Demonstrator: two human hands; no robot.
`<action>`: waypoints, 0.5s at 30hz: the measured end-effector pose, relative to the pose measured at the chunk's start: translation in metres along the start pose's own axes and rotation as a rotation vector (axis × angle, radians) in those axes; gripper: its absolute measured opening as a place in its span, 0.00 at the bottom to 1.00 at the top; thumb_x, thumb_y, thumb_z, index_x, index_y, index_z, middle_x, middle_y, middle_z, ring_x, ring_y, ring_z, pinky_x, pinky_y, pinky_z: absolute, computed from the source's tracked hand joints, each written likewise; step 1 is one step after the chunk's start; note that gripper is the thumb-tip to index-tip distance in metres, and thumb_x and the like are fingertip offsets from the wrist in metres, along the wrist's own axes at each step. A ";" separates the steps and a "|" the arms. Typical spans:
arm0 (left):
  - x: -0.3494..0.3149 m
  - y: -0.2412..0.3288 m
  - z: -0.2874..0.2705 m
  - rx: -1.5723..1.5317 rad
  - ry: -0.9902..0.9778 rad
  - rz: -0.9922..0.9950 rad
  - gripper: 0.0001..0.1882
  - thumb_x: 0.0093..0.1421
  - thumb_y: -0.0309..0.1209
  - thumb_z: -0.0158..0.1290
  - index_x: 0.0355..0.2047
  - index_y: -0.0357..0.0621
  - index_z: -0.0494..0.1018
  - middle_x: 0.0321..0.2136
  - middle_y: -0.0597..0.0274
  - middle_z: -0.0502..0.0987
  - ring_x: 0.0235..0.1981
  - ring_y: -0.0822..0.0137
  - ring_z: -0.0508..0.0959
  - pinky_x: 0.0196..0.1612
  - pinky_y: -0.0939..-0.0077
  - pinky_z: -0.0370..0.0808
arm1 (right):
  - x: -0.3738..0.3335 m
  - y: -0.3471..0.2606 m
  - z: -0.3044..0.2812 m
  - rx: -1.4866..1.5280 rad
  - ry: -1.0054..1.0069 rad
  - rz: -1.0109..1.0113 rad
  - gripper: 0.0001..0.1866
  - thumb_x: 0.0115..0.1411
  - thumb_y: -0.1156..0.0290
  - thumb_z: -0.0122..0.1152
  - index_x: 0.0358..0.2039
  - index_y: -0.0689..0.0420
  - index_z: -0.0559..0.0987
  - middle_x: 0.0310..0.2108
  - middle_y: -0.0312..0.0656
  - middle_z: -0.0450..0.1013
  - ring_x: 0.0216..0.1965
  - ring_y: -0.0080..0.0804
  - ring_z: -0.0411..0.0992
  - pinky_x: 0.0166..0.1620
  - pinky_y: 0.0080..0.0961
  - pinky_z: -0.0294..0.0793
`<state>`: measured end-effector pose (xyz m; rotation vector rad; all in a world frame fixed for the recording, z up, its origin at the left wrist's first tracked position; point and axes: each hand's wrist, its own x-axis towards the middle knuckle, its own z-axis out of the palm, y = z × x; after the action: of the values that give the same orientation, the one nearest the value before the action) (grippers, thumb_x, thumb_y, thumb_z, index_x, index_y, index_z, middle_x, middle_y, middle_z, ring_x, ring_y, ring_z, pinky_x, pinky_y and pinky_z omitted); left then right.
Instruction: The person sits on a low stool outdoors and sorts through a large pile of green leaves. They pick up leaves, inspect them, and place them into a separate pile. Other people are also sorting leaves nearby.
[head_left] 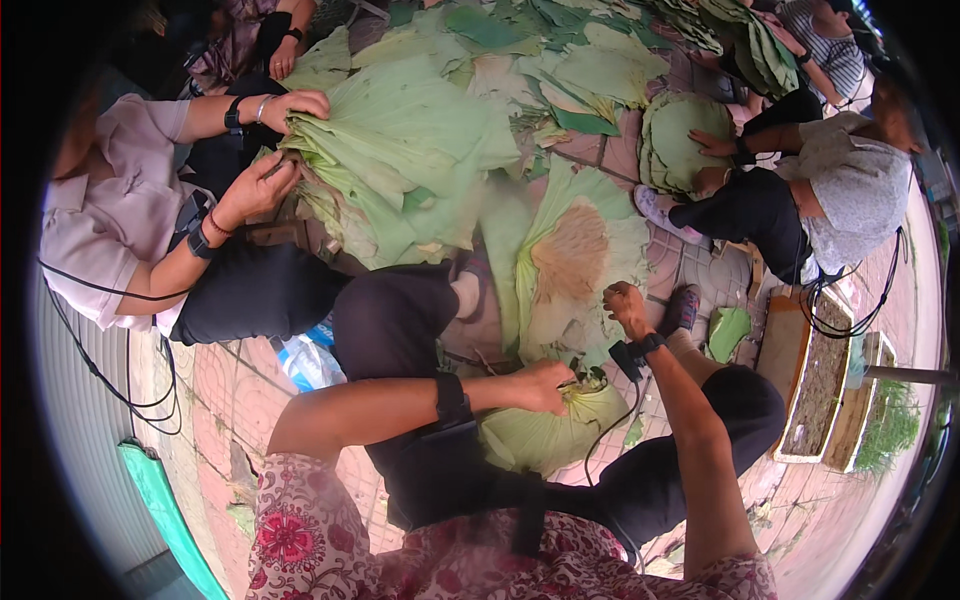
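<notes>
My left hand (545,388) is closed round the gathered end of a folded bundle of large green leaves (548,432), which look like lotus leaves. The bundle fans out below the hand, between my knees. Raised to the right and farther out is my right hand (627,308). Its fingers are curled closed, apart from the bundle, and what they may hold is hidden. Just beyond both hands lies a big pale leaf (610,215) with a brown, dried patch (572,255).
At the left, a person (110,220) grips a large leaf stack (410,140). Another person at the right rests a hand on a round leaf stack (680,145). A plastic-wrapped pack (308,360) lies by my left knee. Planter boxes (815,385) stand at the right.
</notes>
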<state>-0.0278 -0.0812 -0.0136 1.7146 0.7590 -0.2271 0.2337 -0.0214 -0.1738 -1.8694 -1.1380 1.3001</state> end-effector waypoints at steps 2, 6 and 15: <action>-0.003 0.010 0.006 0.022 -0.085 0.023 0.22 0.45 0.31 0.63 0.41 0.32 0.76 0.38 0.38 0.79 0.44 0.43 0.80 0.47 0.57 0.76 | 0.014 -0.010 0.015 -0.088 -0.042 -0.029 0.16 0.57 0.65 0.60 0.40 0.64 0.81 0.30 0.51 0.80 0.31 0.42 0.80 0.34 0.33 0.78; -0.021 0.015 0.023 0.036 -0.081 0.022 0.20 0.50 0.23 0.53 0.45 0.34 0.75 0.44 0.37 0.77 0.48 0.41 0.78 0.48 0.53 0.76 | 0.058 0.023 0.057 -0.297 -0.030 -0.185 0.16 0.56 0.65 0.63 0.41 0.61 0.81 0.37 0.56 0.80 0.43 0.53 0.78 0.46 0.40 0.76; -0.046 0.030 0.021 -0.055 -0.108 -0.027 0.25 0.51 0.21 0.52 0.53 0.35 0.71 0.28 0.38 0.79 0.35 0.37 0.80 0.40 0.48 0.77 | 0.072 0.005 0.150 -0.876 0.131 -0.174 0.29 0.54 0.57 0.69 0.49 0.61 0.69 0.50 0.52 0.69 0.53 0.51 0.68 0.50 0.47 0.71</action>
<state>-0.0405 -0.1205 0.0285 1.6279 0.7037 -0.3123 0.1059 0.0398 -0.2616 -2.3084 -1.9409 0.5812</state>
